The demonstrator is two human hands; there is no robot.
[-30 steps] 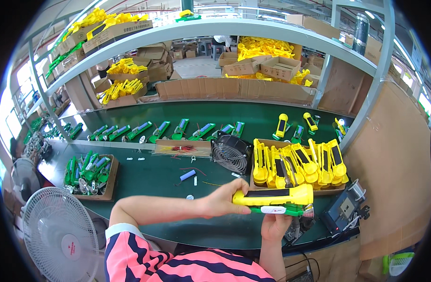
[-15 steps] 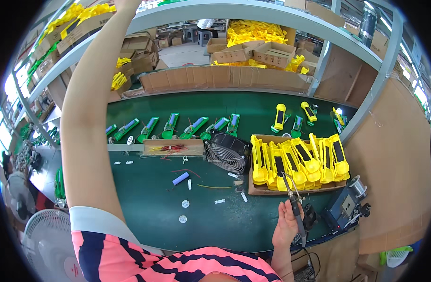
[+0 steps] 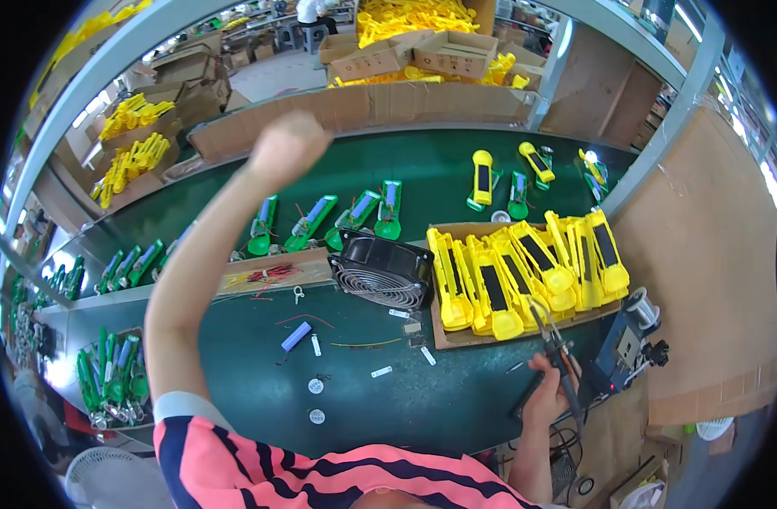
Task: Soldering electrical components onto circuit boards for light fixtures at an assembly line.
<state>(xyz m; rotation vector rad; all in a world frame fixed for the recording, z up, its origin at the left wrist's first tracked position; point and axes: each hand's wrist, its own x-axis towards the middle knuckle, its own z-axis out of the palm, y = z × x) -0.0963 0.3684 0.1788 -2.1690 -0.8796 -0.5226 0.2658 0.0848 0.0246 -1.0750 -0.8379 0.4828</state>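
My left hand [image 3: 291, 151] is raised over the far side of the green bench, smeared by motion. Its fingers look curled, but whether they hold anything is hidden. At the lower right, my right hand [image 3: 548, 399] is closed around the dark handle of a soldering iron [image 3: 566, 373]. The thin metal tip points up toward the box of yellow lamp housings [image 3: 498, 293], which carry dark panels. Below my left hand stand green lamp parts with blue battery cells [image 3: 310, 222] in a row. A loose blue battery cell [image 3: 296, 337] lies mid-bench.
A black fan [image 3: 382, 270] stands left of the cardboard box [image 3: 452, 338]. Behind the right hand are a solder spool [image 3: 644, 310] and a blue soldering station [image 3: 617, 356]. Wires [image 3: 270, 273] lie in a shallow tray. More green parts [image 3: 113, 373] fill a box at left.
My left hand has come down from the upper shelf area to above the bench. My right hand with the soldering iron has shifted slightly right. The view has turned left.
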